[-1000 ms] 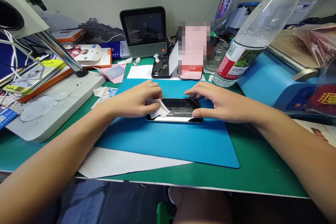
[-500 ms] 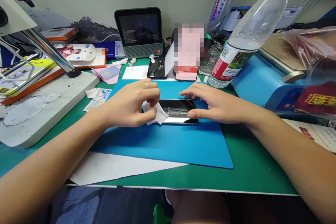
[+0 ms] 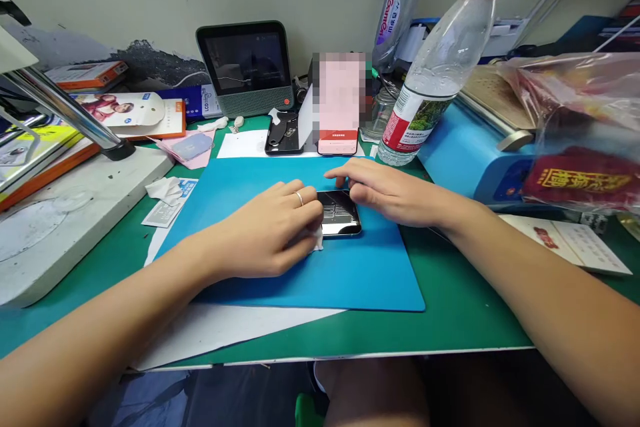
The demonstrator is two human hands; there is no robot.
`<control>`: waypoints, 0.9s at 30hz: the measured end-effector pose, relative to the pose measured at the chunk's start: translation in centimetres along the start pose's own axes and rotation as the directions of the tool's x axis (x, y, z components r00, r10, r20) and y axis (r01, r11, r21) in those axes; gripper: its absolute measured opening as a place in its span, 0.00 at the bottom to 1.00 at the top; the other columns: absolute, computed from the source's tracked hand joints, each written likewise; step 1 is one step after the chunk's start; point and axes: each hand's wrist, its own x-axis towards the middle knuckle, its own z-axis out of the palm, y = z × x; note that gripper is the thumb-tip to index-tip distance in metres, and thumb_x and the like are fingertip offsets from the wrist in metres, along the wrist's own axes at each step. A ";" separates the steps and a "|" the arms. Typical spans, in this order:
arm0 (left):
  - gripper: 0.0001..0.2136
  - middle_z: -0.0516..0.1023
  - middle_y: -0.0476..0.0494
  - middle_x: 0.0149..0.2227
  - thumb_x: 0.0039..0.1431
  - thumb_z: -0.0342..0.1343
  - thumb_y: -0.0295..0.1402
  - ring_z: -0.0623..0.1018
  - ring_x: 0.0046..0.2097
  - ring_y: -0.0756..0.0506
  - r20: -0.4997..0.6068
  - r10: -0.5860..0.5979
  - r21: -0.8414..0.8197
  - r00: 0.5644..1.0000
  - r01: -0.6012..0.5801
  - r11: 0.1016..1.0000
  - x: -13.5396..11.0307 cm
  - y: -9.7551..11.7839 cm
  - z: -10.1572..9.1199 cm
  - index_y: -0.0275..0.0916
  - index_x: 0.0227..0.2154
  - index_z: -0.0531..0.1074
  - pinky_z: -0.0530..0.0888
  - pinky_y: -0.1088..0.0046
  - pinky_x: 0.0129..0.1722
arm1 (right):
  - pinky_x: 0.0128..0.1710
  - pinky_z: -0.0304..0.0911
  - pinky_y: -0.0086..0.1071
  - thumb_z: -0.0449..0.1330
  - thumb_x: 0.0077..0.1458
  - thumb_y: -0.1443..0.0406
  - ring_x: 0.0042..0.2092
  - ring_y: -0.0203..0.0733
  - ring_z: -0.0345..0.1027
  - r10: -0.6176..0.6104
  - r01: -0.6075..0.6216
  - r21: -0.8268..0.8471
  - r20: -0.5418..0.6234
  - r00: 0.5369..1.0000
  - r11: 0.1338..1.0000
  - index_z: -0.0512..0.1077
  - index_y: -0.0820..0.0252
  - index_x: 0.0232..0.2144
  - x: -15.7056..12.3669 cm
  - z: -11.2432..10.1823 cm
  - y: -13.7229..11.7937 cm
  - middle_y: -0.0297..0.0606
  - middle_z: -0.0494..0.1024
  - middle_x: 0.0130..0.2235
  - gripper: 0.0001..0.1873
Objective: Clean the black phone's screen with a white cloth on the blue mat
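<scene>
A dark smartphone (image 3: 341,213) lies flat on the blue mat (image 3: 320,287), its glossy screen facing up. My left hand (image 3: 285,227), with a ring on one finger, is closed over the phone's left end and hides it. A white wipe (image 3: 319,239) pokes out from under those fingers; most of it is covered by the hand. At the phone's far right corner is my right hand (image 3: 385,190), its index finger stretched out beyond the far edge and the thumb close by. Nothing shows in the right hand.
A water bottle with a red cap (image 3: 430,73) leans at back right, beside a blue machine (image 3: 465,147). A pink-screened phone (image 3: 339,140) and a smart display (image 3: 245,67) stand behind the mat. A white stand base (image 3: 100,193) is at left; a torn wipe packet (image 3: 170,207) lies nearby.
My left hand has come nearer and lower over the phone, now covering most of the wipe. My right thumb has drawn in toward the fingers. The whole view has shifted slightly.
</scene>
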 end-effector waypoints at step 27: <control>0.19 0.71 0.45 0.30 0.73 0.46 0.41 0.70 0.33 0.44 0.054 -0.108 -0.034 0.993 0.110 0.993 -0.8 -2.3 -1.7 0.40 0.27 0.71 0.63 0.63 0.38 | 0.58 0.61 0.48 0.32 0.54 0.28 0.57 0.58 0.69 0.098 -0.094 0.099 -0.043 0.994 0.991 0.71 0.53 0.63 -0.2 0.3 0.5 0.46 0.75 0.58 0.55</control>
